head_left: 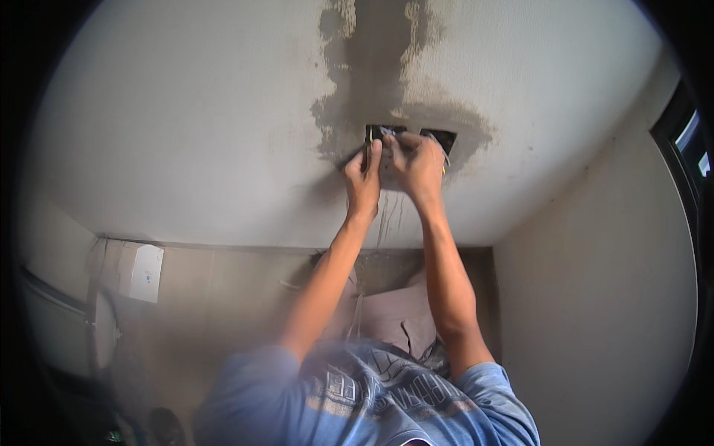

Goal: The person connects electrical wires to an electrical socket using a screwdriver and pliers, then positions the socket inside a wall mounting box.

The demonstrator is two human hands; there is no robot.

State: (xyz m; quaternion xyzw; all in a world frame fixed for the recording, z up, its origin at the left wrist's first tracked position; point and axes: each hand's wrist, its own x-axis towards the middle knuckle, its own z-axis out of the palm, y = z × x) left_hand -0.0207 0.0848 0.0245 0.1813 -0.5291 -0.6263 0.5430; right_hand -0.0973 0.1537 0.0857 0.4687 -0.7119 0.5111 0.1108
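Two dark square wall boxes sit side by side in a rough grey patch of the wall. Both my hands are raised at the left box (374, 130). Thin wires (388, 131) come out of it, and my right hand (421, 169) pinches them with thumb and forefinger. My left hand (362, 184) is closed just below the same box, its thumb pointing up. A pale flat plate-like piece (390, 177) shows between the hands; its kind is unclear. The right box (445, 139) lies behind my right hand, with loose wires (445, 157) hanging from it.
A broad strip of grey plaster (377, 59) runs up the wall from the boxes. A side wall (587, 275) stands on my right, with a dark-framed window (688, 137). A white box (147, 273) lies low on the left, on the beige floor (208, 286).
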